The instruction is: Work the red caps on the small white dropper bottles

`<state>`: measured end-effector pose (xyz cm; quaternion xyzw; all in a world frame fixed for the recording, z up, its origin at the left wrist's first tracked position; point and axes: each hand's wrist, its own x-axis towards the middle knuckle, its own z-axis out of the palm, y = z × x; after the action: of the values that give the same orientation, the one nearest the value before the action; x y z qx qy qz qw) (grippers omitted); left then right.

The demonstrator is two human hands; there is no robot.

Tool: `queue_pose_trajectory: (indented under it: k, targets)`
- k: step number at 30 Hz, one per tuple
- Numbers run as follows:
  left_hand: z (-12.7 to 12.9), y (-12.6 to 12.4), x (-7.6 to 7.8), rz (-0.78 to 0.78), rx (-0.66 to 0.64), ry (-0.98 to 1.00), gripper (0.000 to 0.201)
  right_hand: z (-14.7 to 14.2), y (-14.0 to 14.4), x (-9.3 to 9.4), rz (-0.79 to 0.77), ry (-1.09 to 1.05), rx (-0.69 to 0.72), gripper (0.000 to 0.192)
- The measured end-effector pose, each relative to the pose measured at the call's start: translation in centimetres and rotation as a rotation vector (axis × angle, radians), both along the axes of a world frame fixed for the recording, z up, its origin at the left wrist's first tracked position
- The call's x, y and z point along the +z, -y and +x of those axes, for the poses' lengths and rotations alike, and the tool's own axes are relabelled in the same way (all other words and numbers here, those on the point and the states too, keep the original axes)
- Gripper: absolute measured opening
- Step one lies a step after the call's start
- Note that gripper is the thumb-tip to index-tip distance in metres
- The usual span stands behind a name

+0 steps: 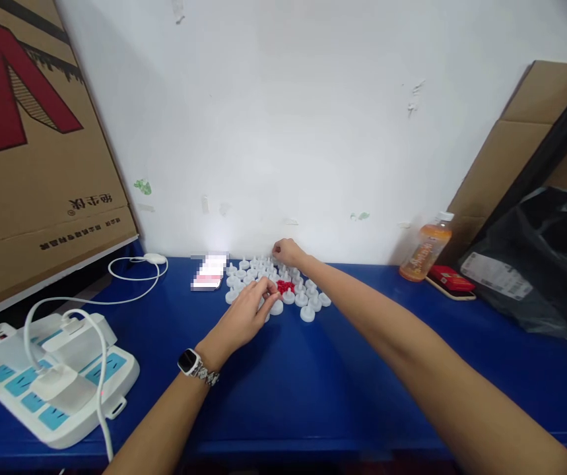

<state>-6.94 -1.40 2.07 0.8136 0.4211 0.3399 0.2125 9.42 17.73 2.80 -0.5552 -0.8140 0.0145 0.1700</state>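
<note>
A cluster of small white plastic caps (307, 298) lies on the blue table (313, 382) near the wall, with a small pile of red pieces (286, 287) in its middle. My left hand (246, 315), with a watch on its wrist, rests at the near left side of the cluster, its fingertips pinched together by the red pieces; what it pinches is too small to tell. My right hand (288, 251) reaches to the far edge of the cluster by the wall, fingers curled down onto the caps there.
A white power strip (50, 379) with plugged cables sits at the near left. A large cardboard box (30, 145) leans at the left. An orange drink bottle (425, 249), a red pack (451, 278) and a black plastic bag (540, 264) are at the right.
</note>
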Motion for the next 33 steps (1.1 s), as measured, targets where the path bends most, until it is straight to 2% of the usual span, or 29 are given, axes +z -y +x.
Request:
queue_pose_trajectory:
  k: [4, 8, 11, 13, 17, 22, 25, 30, 33]
  targets:
    - [0.2, 0.1, 0.3, -0.047, -0.048, 0.083, 0.025, 0.5, 2.5, 0.2, 0.067, -0.081, -0.032, 0.039]
    - [0.2, -0.2, 0.3, -0.117, -0.077, 0.196, 0.023, 1.9, 8.3, -0.1, 0.156, -0.185, 0.062, 0.024]
    - [0.2, -0.5, 0.2, -0.124, -0.056, 0.305, 0.025, 3.0, 12.5, -0.4, 0.157, -0.143, 0.097, 0.017]
    - [0.3, -0.6, 0.2, -0.091, -0.025, 0.344, 0.028, 3.2, 14.2, -0.5, 0.141, -0.091, 0.085, 0.016]
    - [0.3, -0.5, 0.2, -0.058, 0.017, 0.266, 0.033, 2.7, 14.9, -0.9, 0.131, 0.023, 0.086, 0.017]
    - [0.1, -0.4, -0.2, -0.031, 0.055, 0.135, 0.024, 1.9, 14.0, -1.5, 0.131, 0.042, 0.019, 0.015]
    - [0.0, -0.5, -0.4, -0.047, 0.045, 0.098, 0.024, 2.2, 13.9, -1.3, 0.132, -0.113, 0.025, 0.013]
    - [0.6, -0.3, -0.9, -0.074, 0.045, 0.045, 0.037, 2.9, 15.4, -0.3, 0.112, -0.749, 0.112, 0.014]
    - [1.0, -0.1, -1.1, -0.062, 0.036, 0.052, 0.045, 2.7, 16.8, -0.3, 0.104, -1.003, 0.145, 0.018]
